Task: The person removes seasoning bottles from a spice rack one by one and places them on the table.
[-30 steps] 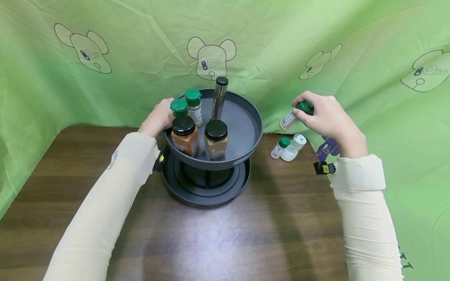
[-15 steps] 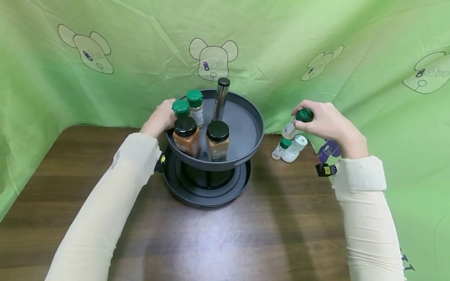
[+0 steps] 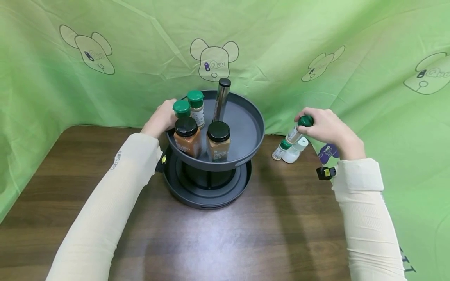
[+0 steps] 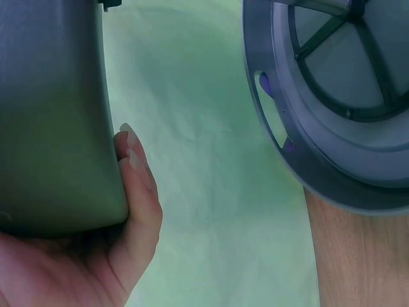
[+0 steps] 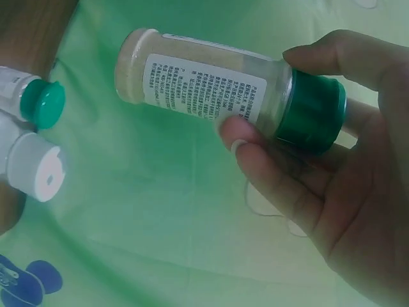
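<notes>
My left hand (image 3: 160,120) holds the left rim of the grey upper tray (image 3: 246,121) of a two-tier turntable organizer. In the left wrist view, its fingers (image 4: 139,204) bend against the tray wall (image 4: 57,128). With thumb and fingers, my right hand (image 3: 328,127) grips a green-capped spice jar (image 5: 198,73) near the cap. The tilted jar hangs at the right, its lower end just above or behind a smaller-looking green-capped jar (image 3: 279,152) and a white bottle (image 3: 291,155); contact cannot be told.
Two more green-capped jars (image 3: 197,115) and two black-lidded square jars (image 3: 218,146) stand on the upper tray, left of and before the metal post (image 3: 220,103). The lower tray (image 3: 179,191) sits beneath. Green cloth (image 3: 263,39) hangs behind the wooden table (image 3: 211,242).
My right hand has lowered the spice jar toward the jar and bottle on the table. The left hand keeps its hold on the tray, and the view has shifted slightly.
</notes>
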{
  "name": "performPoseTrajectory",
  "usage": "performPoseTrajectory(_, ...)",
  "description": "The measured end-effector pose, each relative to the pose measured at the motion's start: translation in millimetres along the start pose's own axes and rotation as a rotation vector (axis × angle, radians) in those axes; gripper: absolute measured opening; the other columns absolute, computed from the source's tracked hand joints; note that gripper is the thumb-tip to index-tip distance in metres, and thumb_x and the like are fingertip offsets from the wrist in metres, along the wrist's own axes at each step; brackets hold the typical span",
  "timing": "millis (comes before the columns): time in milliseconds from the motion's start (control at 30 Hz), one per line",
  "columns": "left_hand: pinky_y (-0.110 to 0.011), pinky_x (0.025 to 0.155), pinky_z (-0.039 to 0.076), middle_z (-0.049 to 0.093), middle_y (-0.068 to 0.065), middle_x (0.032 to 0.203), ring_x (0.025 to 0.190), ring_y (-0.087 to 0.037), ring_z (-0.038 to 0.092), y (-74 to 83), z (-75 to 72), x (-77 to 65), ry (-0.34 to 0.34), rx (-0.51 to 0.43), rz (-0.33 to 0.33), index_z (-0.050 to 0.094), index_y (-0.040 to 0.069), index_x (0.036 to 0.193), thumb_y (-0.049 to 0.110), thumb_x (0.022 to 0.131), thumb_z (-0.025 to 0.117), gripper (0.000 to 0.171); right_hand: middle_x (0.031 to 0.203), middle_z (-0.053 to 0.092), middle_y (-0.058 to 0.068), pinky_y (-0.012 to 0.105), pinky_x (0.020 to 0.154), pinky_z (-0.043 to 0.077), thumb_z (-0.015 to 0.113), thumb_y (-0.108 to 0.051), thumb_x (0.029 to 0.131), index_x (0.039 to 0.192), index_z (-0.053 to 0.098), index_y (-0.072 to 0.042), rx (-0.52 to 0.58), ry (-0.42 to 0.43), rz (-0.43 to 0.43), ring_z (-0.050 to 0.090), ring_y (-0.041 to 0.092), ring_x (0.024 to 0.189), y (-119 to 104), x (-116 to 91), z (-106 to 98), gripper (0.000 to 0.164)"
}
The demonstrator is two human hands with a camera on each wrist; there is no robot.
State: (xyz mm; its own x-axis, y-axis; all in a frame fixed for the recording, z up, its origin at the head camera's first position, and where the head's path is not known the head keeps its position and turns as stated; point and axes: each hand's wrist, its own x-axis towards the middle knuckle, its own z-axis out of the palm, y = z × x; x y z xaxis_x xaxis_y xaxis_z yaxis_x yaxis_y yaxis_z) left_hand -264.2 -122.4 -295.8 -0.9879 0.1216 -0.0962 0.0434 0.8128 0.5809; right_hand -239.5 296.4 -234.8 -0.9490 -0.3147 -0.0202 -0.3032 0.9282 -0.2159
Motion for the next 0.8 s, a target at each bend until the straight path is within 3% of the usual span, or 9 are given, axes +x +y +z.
performPoseTrajectory(267,-0.053,0.096,0.046,0.051,-0.024,0.112,0.102,-0.038,0.050,1.3,0.1,-0.7,0.002,-0.017,-0.009,0.047,-0.002,0.108,-0.001,0.095,0.037,0.016,0.103,0.066,0.022,0.032,0.061,0.042,0.064,-0.020,0.091,0.116,0.062,-0.005,-0.001,-0.056,0.020,0.057,0.027,0.078,14.0,6.7,10.9,0.030)
performPoseTrajectory(500,-0.056,0.104,0.043,0.052,-0.027,0.124,0.116,-0.042,0.052,1.1,-1.3,1.1,-0.011,0.002,0.016,0.048,-0.004,0.116,0.010,0.096,0.040,0.025,0.098,0.069,0.021,0.032,0.063,0.046,0.064,-0.019,0.090,0.115,0.063,-0.002,0.022,-0.105,0.037,0.063,0.027,0.079,24.6,11.0,20.8,0.031)
performPoseTrajectory(800,-0.056,0.104,0.043,0.052,-0.027,0.124,0.117,-0.043,0.052,0.2,-1.1,1.5,-0.017,0.008,0.012,0.047,-0.004,0.114,0.011,0.098,0.040,0.024,0.097,0.069,0.024,0.031,0.060,0.049,0.066,-0.022,0.091,0.120,0.060,0.003,0.058,-0.190,0.067,0.065,0.023,0.072,37.5,14.2,33.3,0.039)
